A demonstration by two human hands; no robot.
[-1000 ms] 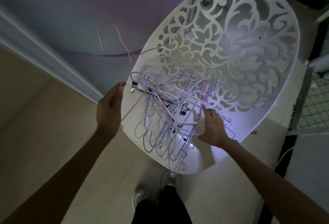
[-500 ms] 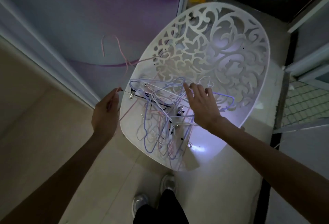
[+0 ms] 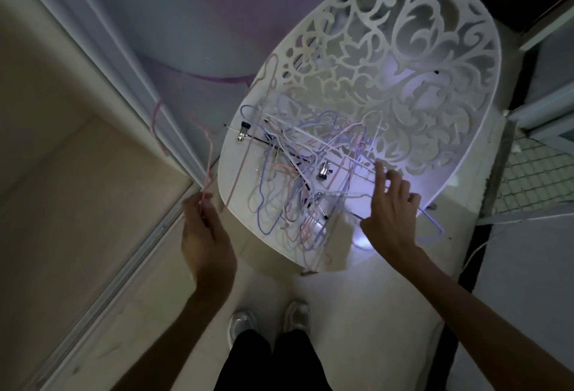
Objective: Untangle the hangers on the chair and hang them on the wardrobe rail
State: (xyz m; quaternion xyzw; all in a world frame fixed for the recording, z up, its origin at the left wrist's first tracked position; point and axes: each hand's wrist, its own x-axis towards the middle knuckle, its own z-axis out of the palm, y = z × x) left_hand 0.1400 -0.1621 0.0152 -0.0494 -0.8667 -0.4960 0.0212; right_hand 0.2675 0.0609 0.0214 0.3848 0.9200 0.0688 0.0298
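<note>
Dim floor tiles lay under our white filigree chair; our left hand pinched a pink wire hanger, our right hand, fingers spread, touched the tangled hangers.

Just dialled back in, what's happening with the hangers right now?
A person stands over the white chair, where a tangled pile of hangers lies on the seat. The left hand pinches a pink hanger held off the chair's left edge. The right hand reaches, fingers spread, onto the pile's right side. None appears hung yet.
</note>
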